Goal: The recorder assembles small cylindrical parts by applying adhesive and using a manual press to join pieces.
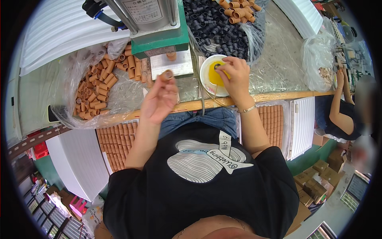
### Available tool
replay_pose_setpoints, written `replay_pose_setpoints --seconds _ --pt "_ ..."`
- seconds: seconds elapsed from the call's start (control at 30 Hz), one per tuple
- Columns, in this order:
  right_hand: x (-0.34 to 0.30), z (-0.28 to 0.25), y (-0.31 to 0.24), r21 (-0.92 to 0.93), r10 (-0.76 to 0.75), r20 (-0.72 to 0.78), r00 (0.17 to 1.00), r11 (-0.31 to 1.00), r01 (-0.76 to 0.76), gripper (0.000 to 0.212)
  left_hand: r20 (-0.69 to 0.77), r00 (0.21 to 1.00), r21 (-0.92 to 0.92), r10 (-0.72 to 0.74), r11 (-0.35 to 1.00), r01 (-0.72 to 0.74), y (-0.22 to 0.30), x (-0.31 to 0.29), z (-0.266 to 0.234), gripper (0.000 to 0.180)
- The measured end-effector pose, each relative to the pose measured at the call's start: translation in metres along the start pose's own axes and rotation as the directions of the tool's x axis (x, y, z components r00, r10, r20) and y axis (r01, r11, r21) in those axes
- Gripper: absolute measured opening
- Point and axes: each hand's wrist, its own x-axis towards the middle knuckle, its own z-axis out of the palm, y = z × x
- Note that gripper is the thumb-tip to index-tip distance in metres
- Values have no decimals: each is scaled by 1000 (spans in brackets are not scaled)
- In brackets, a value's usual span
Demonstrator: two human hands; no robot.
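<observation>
My left hand pinches a short orange-brown tube between thumb and fingers, just in front of the metal plate of a press. Its open end faces up. At the white bowl, my right hand is closed on a small dark round piece, held over the yellow contents. What kind of piece it is cannot be made out. Beneath the green block of the press, another orange-brown tube stands upright on the metal plate.
Loose orange-brown tubes lie heaped on clear plastic at the left. Black fittings fill a plastic bag behind the bowl, with more tubes on top. Tubes in rows sit below the wooden table edge. Another person works at far right.
</observation>
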Motion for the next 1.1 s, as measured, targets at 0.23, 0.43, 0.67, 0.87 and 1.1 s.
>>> replay_pose_setpoints --seconds 0.23,0.43,0.67,0.87,1.1 --pt "14 -16 -19 322 158 -74 985 938 -126 11 -93 985 -130 -142 983 129 -32 28 -10 28" --pt "29 -18 -60 673 206 30 978 720 -172 13 -119 992 103 -30 994 42 -43 37 -9 33" --pt "46 -19 -61 205 -143 -80 986 966 157 13 -129 973 370 190 920 -130 -37 36 -16 28" --pt "118 -16 62 51 72 -249 966 997 -61 24 -153 987 51 54 998 -47 -26 26 -10 26" --pt "155 -11 113 -417 10 -121 993 907 -60 31 -88 962 399 258 894 -204 -15 18 -3 26"
